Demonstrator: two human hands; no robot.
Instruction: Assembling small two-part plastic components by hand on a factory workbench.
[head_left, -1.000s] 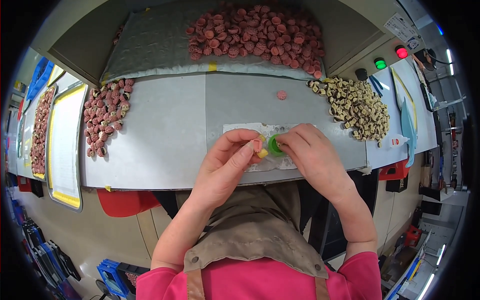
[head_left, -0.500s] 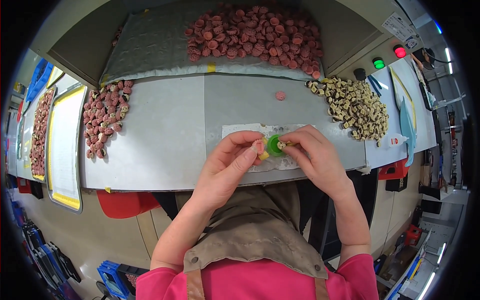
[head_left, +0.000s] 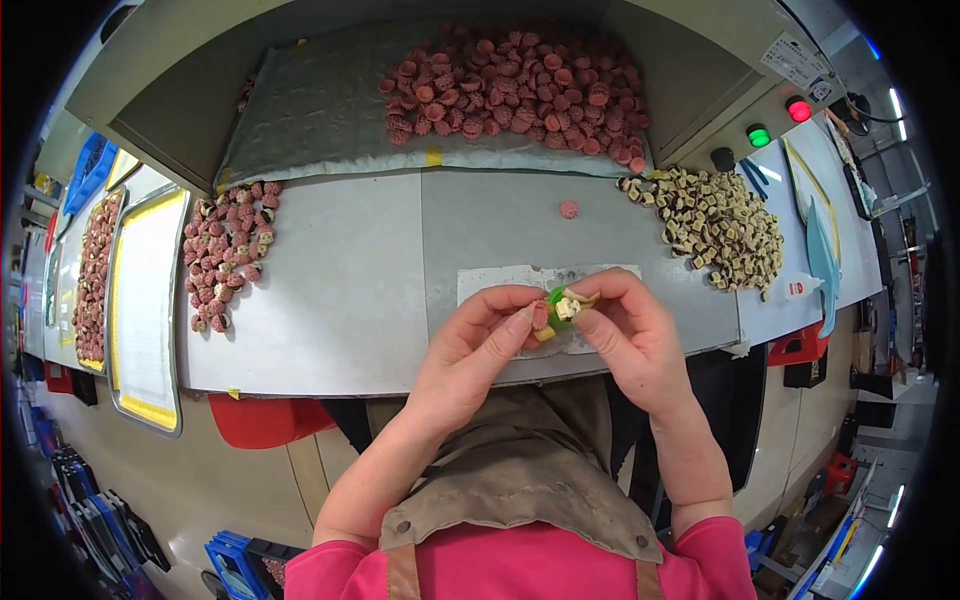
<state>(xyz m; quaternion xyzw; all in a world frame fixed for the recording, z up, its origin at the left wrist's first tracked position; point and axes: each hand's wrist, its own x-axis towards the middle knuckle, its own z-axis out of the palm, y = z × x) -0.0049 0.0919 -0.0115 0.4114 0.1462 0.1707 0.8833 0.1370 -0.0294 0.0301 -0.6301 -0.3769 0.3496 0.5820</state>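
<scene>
Over a stained white sheet (head_left: 490,280) at the near edge of the table, both my hands meet. My left hand (head_left: 470,350) pinches a small pink, bumpy, raspberry-like shell (head_left: 541,316) between thumb and fingers. A bit of yellow shows on its fingertips. The fingers of my right hand (head_left: 640,345) are closed on a small cream-coloured piece (head_left: 569,308) with dark parts, right beside the shell. Behind that piece is a small round green cup (head_left: 555,322), mostly covered; what supports it I cannot tell. One loose pink shell (head_left: 569,209) lies farther off on the table.
Many pink shells (head_left: 520,90) are heaped on grey cloth inside the hood. Cream-and-dark pieces (head_left: 715,230) are piled at right, near a white bottle (head_left: 800,287). Filled pink pieces (head_left: 225,250) lie at left beside a yellow-edged tray (head_left: 148,300). Red and green buttons (head_left: 780,122) are on the hood.
My right hand has brought the cream piece left, in front of the green cup and close to the shell. The whole view has shifted slightly.
</scene>
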